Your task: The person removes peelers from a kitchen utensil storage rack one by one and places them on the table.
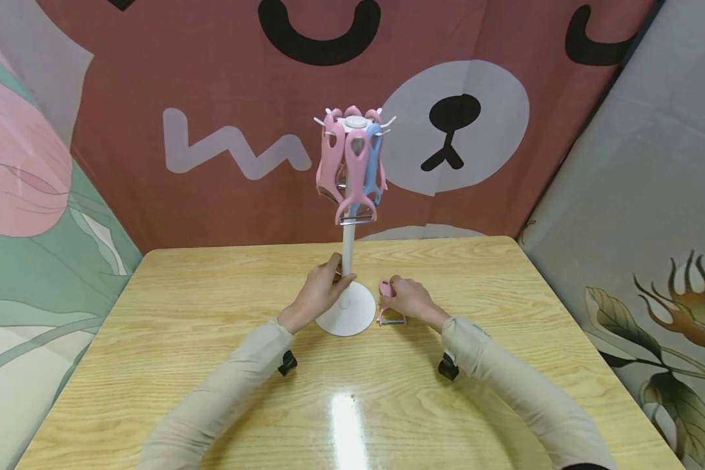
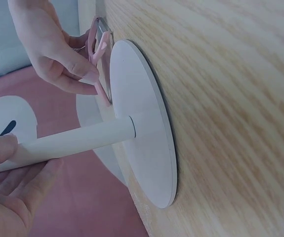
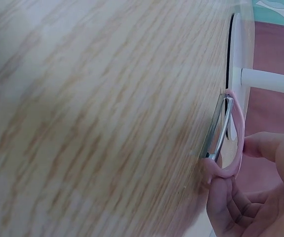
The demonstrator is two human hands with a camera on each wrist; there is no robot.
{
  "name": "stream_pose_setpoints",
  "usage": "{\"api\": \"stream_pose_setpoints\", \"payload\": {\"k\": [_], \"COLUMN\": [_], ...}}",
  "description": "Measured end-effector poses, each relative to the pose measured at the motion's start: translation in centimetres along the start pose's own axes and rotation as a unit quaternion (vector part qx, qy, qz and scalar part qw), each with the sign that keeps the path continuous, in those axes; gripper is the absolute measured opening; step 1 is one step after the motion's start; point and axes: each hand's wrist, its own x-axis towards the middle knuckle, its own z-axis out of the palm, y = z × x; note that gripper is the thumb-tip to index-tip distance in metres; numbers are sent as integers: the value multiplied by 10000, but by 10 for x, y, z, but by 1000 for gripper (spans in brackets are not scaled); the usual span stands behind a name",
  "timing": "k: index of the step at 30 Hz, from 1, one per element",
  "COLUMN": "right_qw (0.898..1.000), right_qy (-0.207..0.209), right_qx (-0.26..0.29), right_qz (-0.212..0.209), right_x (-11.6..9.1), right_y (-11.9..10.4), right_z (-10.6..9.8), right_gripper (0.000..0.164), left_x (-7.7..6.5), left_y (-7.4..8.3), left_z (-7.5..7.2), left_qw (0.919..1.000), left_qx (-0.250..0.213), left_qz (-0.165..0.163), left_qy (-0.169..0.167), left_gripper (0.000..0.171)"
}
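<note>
A white stand has a slim pole (image 1: 348,248) rising from a round base (image 1: 355,320) on the table. My left hand (image 1: 320,287) grips the pole low down, its thumb and fingers around it in the left wrist view. To the right of the base, my right hand (image 1: 412,299) pinches a pink peeler (image 3: 237,138) by its sides. Its metal blade (image 1: 392,320) faces me, close to the tabletop and beside the base's edge. Several pink peelers (image 1: 356,170) and a blue peeler (image 1: 373,156) hang by their handle holes from white hooks at the stand's top.
The wooden table (image 1: 211,287) ends at a back edge just behind the stand. Behind it hangs a red-brown cloth (image 1: 241,209) with a cartoon face, and a floral cloth (image 1: 634,215) borders the right side. Dark wrist devices (image 1: 448,367) sit under both sleeves.
</note>
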Motion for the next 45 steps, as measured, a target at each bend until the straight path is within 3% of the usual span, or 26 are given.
{"api": "stream_pose_setpoints", "payload": {"k": [39,45], "right_qw": [10000,9999], "right_qy": [-86,-57], "right_qx": [39,43], "right_qz": [-10,-70], "right_x": [-1,-3], "right_y": [2,2], "right_z": [-1,-2], "right_gripper": [24,33], "left_x": [-1,-1], "left_y": [1,1], "left_z": [0,0], "left_qw": [10000,10000], "left_qx": [41,43], "left_qz": [-1,-10], "left_qy": [51,28], "left_gripper": [23,23]}}
